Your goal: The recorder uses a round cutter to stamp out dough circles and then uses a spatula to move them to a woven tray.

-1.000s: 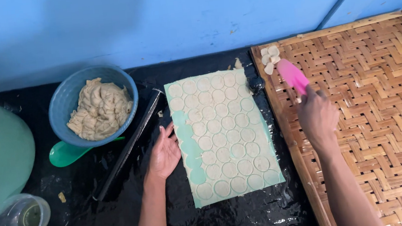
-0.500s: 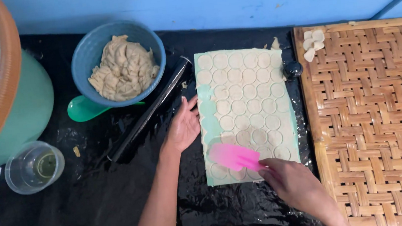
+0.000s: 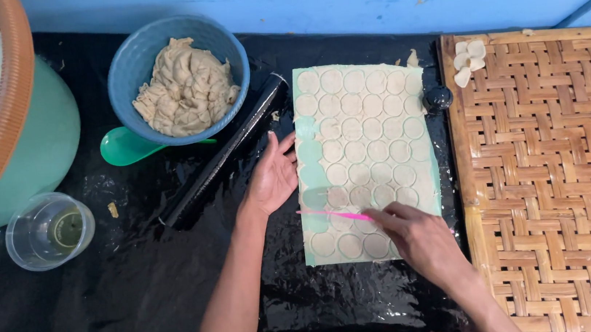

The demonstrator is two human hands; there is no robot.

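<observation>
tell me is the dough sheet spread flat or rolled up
Spread flat: the dough sheet lies open on the black surface, scored with rows of circles, left hand on its edge.

So a sec ago the right hand (image 3: 420, 241) was way over on the woven tray (image 3: 553, 183) w/ the pink scraper (image 3: 337, 214) up by the little dough pieces (image 3: 467, 60). Half a sec later it was back over the dough sheet (image 3: 364, 159), scraper face-up. Now the blade's turned edge-on and sits low against the sheet's bottom rows.
</observation>
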